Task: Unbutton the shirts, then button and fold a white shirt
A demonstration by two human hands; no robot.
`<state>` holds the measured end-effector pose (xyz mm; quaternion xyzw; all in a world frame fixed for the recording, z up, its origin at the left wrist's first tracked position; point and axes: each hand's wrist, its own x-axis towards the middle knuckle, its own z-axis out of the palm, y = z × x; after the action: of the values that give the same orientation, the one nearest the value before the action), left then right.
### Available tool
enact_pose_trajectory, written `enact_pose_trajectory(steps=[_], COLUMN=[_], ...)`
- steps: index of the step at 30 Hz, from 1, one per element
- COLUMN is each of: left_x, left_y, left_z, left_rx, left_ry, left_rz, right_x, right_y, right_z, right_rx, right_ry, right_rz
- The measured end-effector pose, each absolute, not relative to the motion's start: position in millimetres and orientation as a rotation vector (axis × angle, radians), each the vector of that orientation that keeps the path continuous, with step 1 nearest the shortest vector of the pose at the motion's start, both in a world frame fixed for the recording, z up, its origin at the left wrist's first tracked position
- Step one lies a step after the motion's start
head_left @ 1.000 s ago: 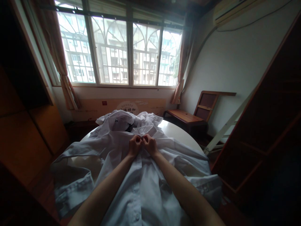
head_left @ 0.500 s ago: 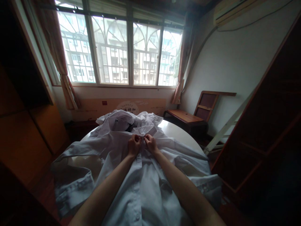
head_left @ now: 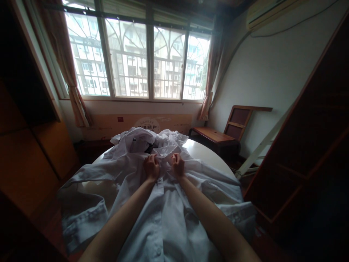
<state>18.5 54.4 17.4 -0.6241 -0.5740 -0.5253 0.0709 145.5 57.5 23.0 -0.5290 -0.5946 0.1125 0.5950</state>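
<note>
You're in a home room: curtained window [head_left: 136, 60] far ahead, wooden wardrobe [head_left: 29, 145] left, wall air conditioner [head_left: 268, 12] upper right.

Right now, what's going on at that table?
A person has a white button-up shirt spread front-up on a round white table. The left hand and right hand each grip the fabric near the collar, on either side of the button placket, a little apart. More white garments are piled at the table's far side.
</note>
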Motion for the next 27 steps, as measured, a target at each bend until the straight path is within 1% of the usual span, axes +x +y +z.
enact_pose_trajectory(steps=[3,7,11,16,19,21,23,27], left_x=[18,18,20,23,24,24,18,-12], left_y=[53,49,46,40,36,33,32,39], left_z=[17,21,26,30,32,37,46,83], left_rx=[-1.974,-2.002,-2.054,-2.183,-2.290,-2.358,-2.357,-2.051], left_ry=[-1.871,-2.016,-2.165,-1.972,-1.815,-1.733,-1.683,-1.577], left_rz=[-1.410,-1.316,-1.261,-1.392,-1.427,-1.438,-1.474,-1.603], right_x=[144,139,131,118,115,114,116,121], right_y=[52,49,62,92,104,109,111,111], right_z=[26,29,37,59,72,78,86,112], right_rx=[-1.218,-1.092,-1.070,-1.418,-1.618,-1.641,-1.616,-1.482], right_ry=[-1.436,-1.557,-1.587,-1.783,-2.044,-2.142,-2.155,-1.987], right_rz=[0.156,0.037,0.053,0.183,0.367,0.474,0.497,0.500])
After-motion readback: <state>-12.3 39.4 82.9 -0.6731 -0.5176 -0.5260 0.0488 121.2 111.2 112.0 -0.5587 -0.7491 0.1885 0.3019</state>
